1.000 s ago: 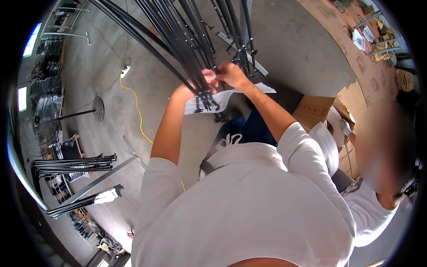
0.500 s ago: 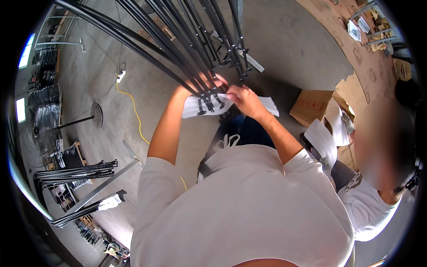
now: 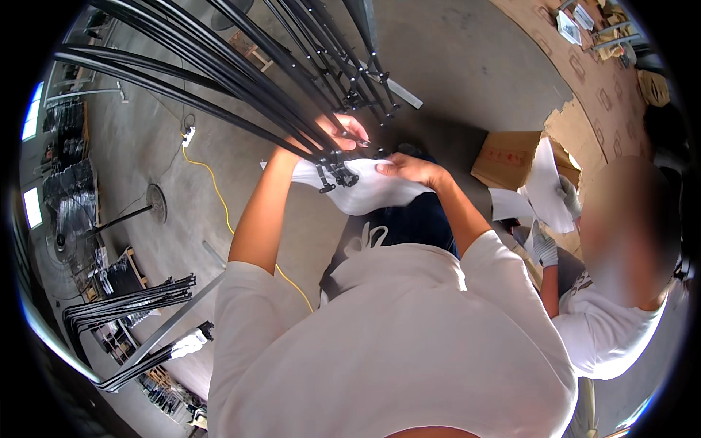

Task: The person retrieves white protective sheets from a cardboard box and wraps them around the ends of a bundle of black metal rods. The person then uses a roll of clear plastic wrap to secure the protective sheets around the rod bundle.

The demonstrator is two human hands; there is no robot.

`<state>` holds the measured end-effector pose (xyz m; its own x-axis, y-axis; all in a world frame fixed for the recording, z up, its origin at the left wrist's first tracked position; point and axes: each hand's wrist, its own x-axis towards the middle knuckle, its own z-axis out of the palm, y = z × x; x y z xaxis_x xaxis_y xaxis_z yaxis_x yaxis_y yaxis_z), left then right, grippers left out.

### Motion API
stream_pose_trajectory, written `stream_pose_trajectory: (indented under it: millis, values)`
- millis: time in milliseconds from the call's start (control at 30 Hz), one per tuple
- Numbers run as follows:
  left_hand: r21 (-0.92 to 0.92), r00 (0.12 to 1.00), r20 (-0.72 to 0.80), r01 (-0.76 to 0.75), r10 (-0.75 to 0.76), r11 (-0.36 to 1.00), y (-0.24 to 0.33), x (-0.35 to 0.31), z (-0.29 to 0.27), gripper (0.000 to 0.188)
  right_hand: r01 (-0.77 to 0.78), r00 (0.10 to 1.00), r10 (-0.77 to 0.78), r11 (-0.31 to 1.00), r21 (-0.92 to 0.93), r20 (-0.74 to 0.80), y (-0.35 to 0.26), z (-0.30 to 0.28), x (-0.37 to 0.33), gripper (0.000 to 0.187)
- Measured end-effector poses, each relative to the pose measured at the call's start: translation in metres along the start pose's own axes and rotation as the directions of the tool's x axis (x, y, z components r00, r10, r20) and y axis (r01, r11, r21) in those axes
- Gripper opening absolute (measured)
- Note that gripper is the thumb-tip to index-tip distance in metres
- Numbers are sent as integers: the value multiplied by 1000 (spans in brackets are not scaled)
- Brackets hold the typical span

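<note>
A bundle of long black metal tubes [image 3: 252,89] slants in from the upper left, its bracketed ends close in front of me. My left hand [image 3: 340,133] reaches behind the tubes near those ends, fingers curled around them; part of the hand is hidden by the tubes. My right hand [image 3: 413,169] pinches the edge of a thin white wrapping sheet [image 3: 376,196], thumb on top. This sheet spreads beneath the tube ends and hangs in a wavy fold toward me.
More black tubes [image 3: 332,55] stand just beyond the bundle. At right, a co-worker's gloved hand [image 3: 544,247] handles white sheets [image 3: 546,193] beside an open cardboard box [image 3: 504,157]. A yellow cable [image 3: 219,191] crosses the floor at left. Bent black tubes [image 3: 131,301] rest on a rack.
My right hand has moved away from the tube ends with the sheet's edge, and the sheet now bulges toward me. The bundle sits further left in view. The co-worker's sheets have shifted.
</note>
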<state>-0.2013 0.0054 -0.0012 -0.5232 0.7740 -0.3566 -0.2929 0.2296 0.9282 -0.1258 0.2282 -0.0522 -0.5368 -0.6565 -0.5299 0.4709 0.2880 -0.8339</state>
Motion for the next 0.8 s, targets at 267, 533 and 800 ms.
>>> stream_pose_trajectory:
  millis: [267, 533, 800]
  values:
    - [-105, 943, 213, 282, -255, 954, 19, 0, -6, 26, 240, 962, -235, 971, -16, 139, -4, -37, 40, 32]
    - [-309, 970, -86, 193, -229, 931, -6, -31, 14, 20, 496, 846, -434, 853, -159, 311, -47, -28, 25, 28]
    - [-988, 983, -1, 28, -185, 155, -111, -21, -22, 24, 551, 830, -528, 827, -115, 179, -59, 5, 26, 6]
